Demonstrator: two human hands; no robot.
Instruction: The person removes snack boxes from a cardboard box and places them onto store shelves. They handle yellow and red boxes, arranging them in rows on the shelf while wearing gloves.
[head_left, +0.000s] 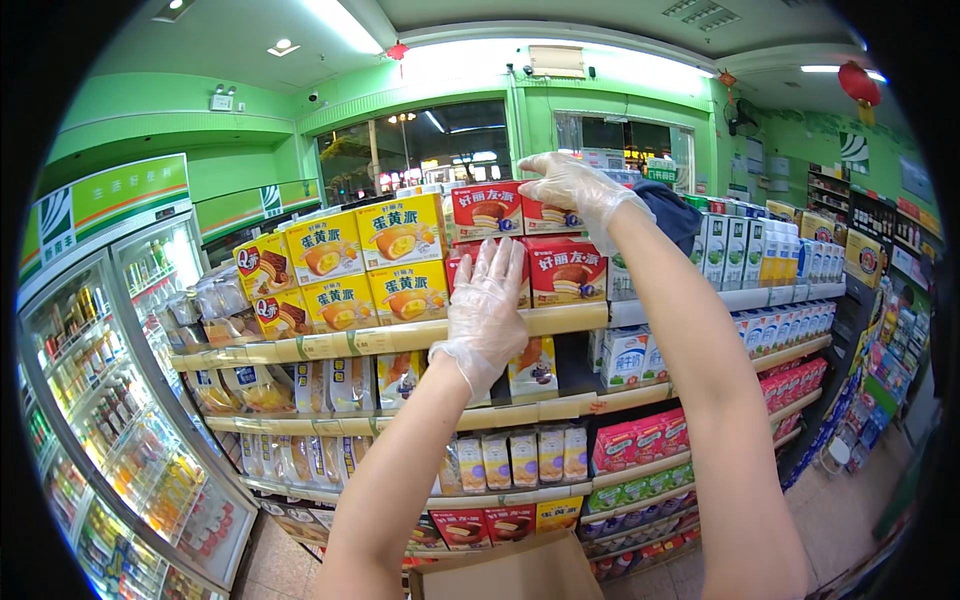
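Red snack-pie boxes stand two high on the top shelf: an upper left box (pixel 484 212), an upper right box (pixel 552 216) and a lower right box (pixel 568 277). My left hand (pixel 485 315), in a clear plastic glove, lies with straight fingers against the front of the lower left red box, hiding most of it. Also gloved, my right hand (pixel 582 192) reaches over the top of the upper right box, its fingers stretched out to the left. Neither hand grips anything visible. Yellow pie boxes (pixel 405 228) are stacked just left of the red ones.
An open cardboard carton (pixel 510 570) sits below, between my forearms. Milk cartons (pixel 715 245) and a dark cloth item (pixel 668 214) are to the right on the top shelf. Glass-door fridges (pixel 85 350) line the left. Lower shelves hold bread packs (pixel 262 388) and pink cartons (pixel 637 440).
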